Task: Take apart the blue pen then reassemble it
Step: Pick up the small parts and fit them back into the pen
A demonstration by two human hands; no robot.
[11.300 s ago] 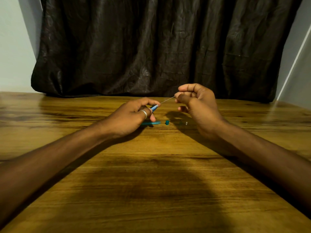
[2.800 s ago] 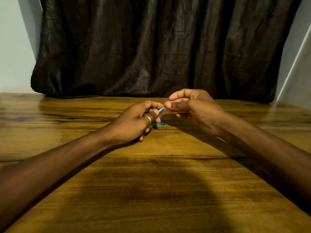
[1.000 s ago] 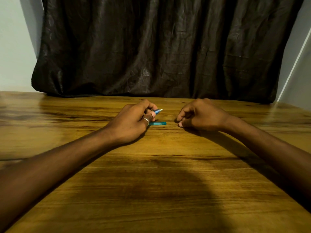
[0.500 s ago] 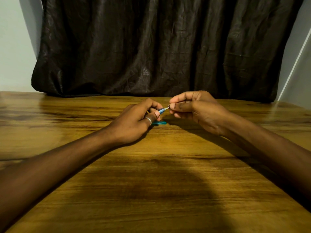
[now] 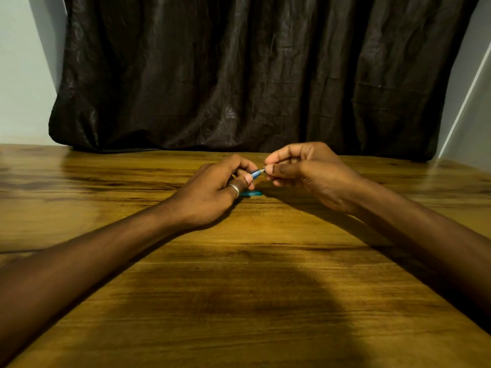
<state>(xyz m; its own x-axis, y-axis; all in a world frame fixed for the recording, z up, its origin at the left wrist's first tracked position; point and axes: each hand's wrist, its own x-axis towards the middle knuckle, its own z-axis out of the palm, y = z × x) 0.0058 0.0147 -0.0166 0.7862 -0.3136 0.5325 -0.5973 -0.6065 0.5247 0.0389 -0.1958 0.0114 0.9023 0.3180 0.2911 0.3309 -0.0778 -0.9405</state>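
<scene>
Left hand (image 5: 212, 189): fist closed round blue pen barrel (image 5: 255, 173), frame centre.
Right hand (image 5: 305, 173): pinching tip piece at barrel's end.
Tabletop (image 5: 265, 261): teal part (image 5: 252, 193) lying loose.
Risk: tiny piece slips, rolls away.

Left hand (image 5: 212, 192) and right hand (image 5: 305, 172) pinch fingertip to fingertip.

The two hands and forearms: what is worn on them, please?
Both forearms are bare, with no sleeves, watch or bracelet in view. The left hand wears one plain silver-coloured metal ring on a finger. The right hand shows no ring.
</scene>
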